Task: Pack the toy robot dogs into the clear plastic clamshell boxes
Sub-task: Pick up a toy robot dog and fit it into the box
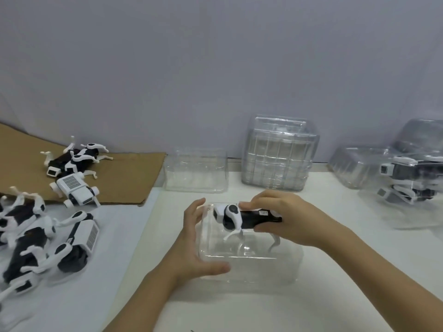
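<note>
Now our right hand grips a toy robot dog, left hand flat against the clamshell box; spare dogs at nine o'clock.

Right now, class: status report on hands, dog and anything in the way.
Left hand steadies clamshell box, fingers straight. Right hand grips toy dog, legs down inside the box. Nothing blocking.

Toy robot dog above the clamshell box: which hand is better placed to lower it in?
Right. The right hand grips the toy robot dog by its body, directly above the open clamshell box. The left hand presses against the box's left wall, likely steadying it.
</note>
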`<action>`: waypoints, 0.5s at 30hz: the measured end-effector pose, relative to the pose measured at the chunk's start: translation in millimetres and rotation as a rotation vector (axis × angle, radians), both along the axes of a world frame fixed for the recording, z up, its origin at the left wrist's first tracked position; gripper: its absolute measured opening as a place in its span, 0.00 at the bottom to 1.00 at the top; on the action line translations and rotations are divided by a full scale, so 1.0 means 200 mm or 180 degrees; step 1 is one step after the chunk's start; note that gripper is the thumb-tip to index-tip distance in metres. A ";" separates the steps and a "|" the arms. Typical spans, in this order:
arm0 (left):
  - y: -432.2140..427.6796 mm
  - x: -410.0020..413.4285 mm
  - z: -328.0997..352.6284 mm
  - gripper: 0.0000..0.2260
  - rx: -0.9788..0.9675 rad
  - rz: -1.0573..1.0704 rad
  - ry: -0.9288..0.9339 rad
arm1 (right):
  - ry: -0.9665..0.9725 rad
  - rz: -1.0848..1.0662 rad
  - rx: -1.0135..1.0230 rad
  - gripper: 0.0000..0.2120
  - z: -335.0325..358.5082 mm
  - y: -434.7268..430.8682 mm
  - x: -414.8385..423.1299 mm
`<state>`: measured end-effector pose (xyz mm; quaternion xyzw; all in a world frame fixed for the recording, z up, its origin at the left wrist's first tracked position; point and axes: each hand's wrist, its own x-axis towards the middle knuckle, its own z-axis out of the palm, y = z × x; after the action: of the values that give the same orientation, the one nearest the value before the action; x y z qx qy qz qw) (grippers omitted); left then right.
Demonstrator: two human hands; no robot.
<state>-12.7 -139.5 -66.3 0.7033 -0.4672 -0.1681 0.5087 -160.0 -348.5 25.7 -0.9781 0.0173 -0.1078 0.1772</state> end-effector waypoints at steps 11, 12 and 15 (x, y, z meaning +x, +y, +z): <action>-0.02 0.00 0.01 0.41 0.0179 -0.0076 -0.0230 | 0.0314 0.0071 0.0138 0.21 -0.08 0.01 0.08; -0.02 0.00 0.01 0.40 0.0176 -0.0079 -0.0228 | 0.0322 0.0071 0.0153 0.21 -0.08 0.01 0.08; -0.01 0.00 0.02 0.40 0.0194 -0.0089 -0.0213 | 0.0328 0.0048 0.0178 0.22 -0.09 0.01 0.07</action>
<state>-12.8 -142.2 -63.0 0.7171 -0.4884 -0.1657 0.4688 -146.1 -346.3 7.2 -0.9771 0.0221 -0.0554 0.2042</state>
